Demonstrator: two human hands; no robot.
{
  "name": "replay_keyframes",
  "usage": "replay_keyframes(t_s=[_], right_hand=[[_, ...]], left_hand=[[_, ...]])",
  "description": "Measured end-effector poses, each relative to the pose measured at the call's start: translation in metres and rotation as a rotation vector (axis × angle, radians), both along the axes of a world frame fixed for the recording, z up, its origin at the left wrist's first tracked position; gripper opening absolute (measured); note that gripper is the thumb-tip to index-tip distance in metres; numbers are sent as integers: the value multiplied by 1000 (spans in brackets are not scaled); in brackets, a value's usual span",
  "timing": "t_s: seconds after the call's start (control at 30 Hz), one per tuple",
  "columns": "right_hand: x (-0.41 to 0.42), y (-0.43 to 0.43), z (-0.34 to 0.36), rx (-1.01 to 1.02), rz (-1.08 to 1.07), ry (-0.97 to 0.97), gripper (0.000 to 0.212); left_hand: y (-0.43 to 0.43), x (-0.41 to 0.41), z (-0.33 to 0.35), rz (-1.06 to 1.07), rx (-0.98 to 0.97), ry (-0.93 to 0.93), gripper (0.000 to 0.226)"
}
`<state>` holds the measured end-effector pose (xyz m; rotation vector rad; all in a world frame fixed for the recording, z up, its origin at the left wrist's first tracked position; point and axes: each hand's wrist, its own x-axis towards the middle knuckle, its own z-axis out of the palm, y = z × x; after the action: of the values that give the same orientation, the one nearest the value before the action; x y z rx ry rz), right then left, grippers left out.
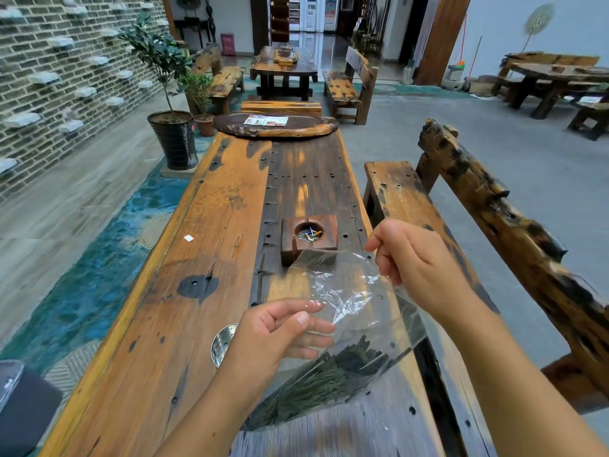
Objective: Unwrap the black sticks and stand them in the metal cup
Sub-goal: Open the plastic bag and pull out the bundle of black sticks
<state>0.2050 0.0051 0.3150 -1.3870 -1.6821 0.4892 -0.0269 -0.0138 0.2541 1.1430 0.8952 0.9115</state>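
Note:
A clear plastic wrap (349, 301) is stretched between both hands above the near end of the long wooden table (197, 258). My left hand (273, 338) pinches its lower left edge. My right hand (415, 262) grips the upper right edge. Under the plastic lies a bundle of several black sticks (323, 380), seen through the film. The metal cup (221, 344) stands on the table just left of my left hand, partly hidden behind it.
A wooden ashtray block (308, 237) with cigarette butts sits just beyond the wrap. A wooden slab (275, 126) with a leaflet lies at the table's far end. A rough bench (461, 206) runs along the right. A small white scrap (188, 238) lies on the left plank.

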Motion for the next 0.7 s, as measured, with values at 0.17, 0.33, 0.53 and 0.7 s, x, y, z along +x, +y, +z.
replay_keyframes(t_s=[0.17,0.33,0.53,0.7], right_hand=[[5,-19,-24,248,-182,-255,50],[10,-35,-44,264,-247,-361,33],[1,-42,-53,278,-271,-270,22],[-2,-45,-55,250,-288,-181,31]], left_hand=[[0,0,-1,6,-7,-20,20],[1,2,-1,4,-5,-20,20],[1,7,-3,-8,-9,-8,19],[1,6,-5,-8,-3,5,20]])
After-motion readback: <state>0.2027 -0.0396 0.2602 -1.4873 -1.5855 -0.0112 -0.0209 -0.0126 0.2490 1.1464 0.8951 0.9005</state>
